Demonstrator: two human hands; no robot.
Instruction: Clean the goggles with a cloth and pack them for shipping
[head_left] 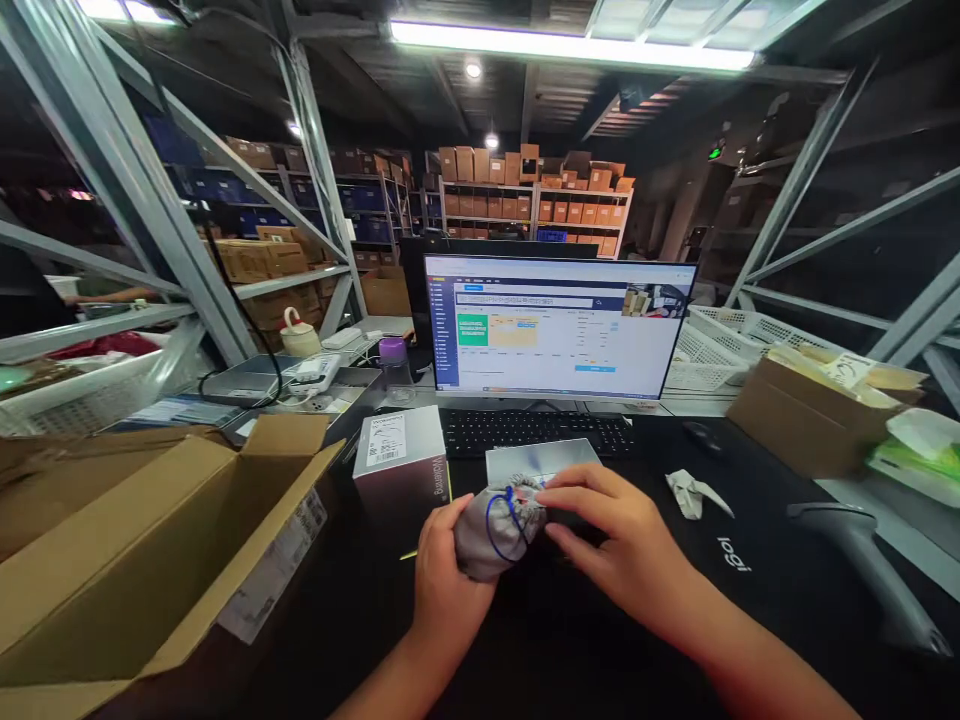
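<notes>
Noting a grey cloth drawstring pouch (pixel 496 535), bulging and tied with a blue cord (pixel 489 527), held above the black desk mat (pixel 750 590) in front of the person. Work in hand at this moment: handling the pouch at its cord end. Left hand (pixel 450 585) is closed around the pouch's lower side, gripping it. Right hand (pixel 619 535) is extended from the 3 o'clock side, fingers partly curled against the top of the pouch; whether they pinch the cord cannot be determined. Contents of the pouch are not visible.

Relative to the pouch, 12 o'clock being straight ahead: a flat silver box (pixel 541 462) lies at 12 o'clock, just beyond it. A white product box with a barcode label (pixel 397 462) stands at 11 o'clock. An open cardboard carton (pixel 154 535) sits at 9 o'clock. A second cardboard carton (pixel 810 420) is at 2 o'clock. A crumpled white wrapper (pixel 690 494) lies at 3 o'clock, and a handheld barcode scanner (pixel 847 545) rests at 4 o'clock. A computer monitor (pixel 559 325) and keyboard (pixel 534 432) stand at 12 o'clock, farther off.
</notes>
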